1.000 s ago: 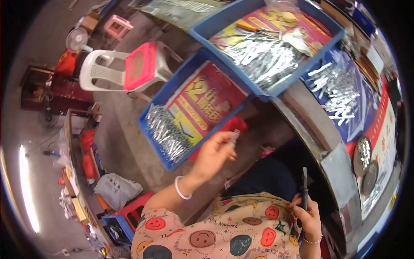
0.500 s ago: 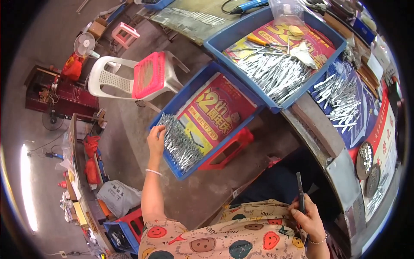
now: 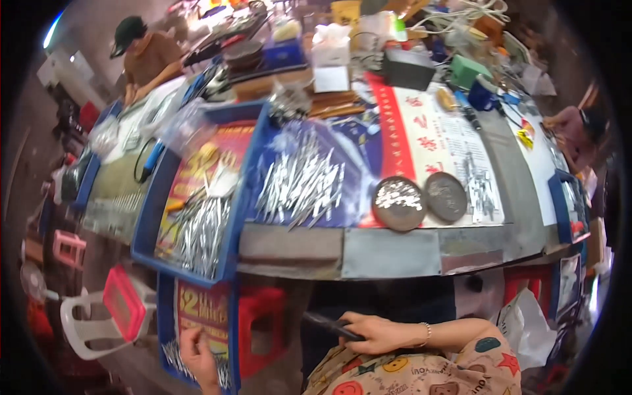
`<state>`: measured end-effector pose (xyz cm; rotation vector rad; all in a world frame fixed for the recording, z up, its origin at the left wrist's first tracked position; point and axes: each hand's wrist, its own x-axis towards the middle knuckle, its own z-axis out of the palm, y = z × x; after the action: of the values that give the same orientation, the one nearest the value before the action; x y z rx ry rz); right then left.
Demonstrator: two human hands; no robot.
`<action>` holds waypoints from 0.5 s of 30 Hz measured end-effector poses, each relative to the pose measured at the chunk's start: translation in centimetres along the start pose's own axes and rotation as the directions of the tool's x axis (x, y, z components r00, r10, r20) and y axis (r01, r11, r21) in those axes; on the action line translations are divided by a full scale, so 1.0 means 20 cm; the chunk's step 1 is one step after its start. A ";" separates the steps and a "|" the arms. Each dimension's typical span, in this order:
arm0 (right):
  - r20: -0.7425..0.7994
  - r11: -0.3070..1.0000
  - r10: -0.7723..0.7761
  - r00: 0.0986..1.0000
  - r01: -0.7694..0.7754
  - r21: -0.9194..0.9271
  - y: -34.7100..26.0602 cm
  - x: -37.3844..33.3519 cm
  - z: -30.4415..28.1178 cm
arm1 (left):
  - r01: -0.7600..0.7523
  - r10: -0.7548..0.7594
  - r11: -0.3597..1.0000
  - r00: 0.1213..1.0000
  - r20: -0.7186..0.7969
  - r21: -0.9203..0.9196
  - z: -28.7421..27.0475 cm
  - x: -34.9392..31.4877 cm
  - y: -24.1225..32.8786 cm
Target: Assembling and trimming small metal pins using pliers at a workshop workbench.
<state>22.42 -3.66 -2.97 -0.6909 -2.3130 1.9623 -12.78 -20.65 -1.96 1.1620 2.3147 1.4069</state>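
Observation:
My right hand is closed around a long, slim dark tool, held low in front of my body, just off the bench's near edge. The tool's kind is not clear from here. At the lower left, my left hand is over the lower blue tray, among slender silver metal pieces. Its fingers are curled, and whatever they may hold is hidden. The upper blue tray carries a heap of similar metal pieces. Another heap of metal pieces lies on a dark blue sheet.
Two round dishes of small metal parts stand near the bench edge. A red stool is beside the lower tray, a white chair to its left. A co-worker sits at the far left.
The view has swung right and up, toward the bench. My left hand stays by the lower tray's metal pieces. My right hand still grips the dark tool, which now points left.

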 end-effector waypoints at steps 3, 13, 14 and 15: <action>-0.062 0.997 -0.025 0.998 0.029 0.065 0.03 -0.06 0.00 | -0.179 0.211 0.975 0.931 0.298 -0.129 0.37 0.11 0.39; -0.269 0.996 0.052 0.962 -0.032 0.077 0.18 -0.32 -0.06 | -0.550 0.506 0.833 0.718 0.478 -0.056 1.39 0.59 0.97; -0.310 0.995 0.075 0.948 -0.049 0.089 0.19 -0.34 -0.07 | -0.630 0.529 0.774 0.702 0.477 0.070 1.50 0.64 0.97; -0.312 0.995 0.073 0.947 -0.046 0.092 0.19 -0.35 -0.08 | -0.669 0.504 0.712 0.699 0.508 0.214 1.57 0.68 0.98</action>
<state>30.40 -4.26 -4.53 -0.9955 -2.0332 1.8008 4.79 14.62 0.54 2.2536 2.0108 0.6943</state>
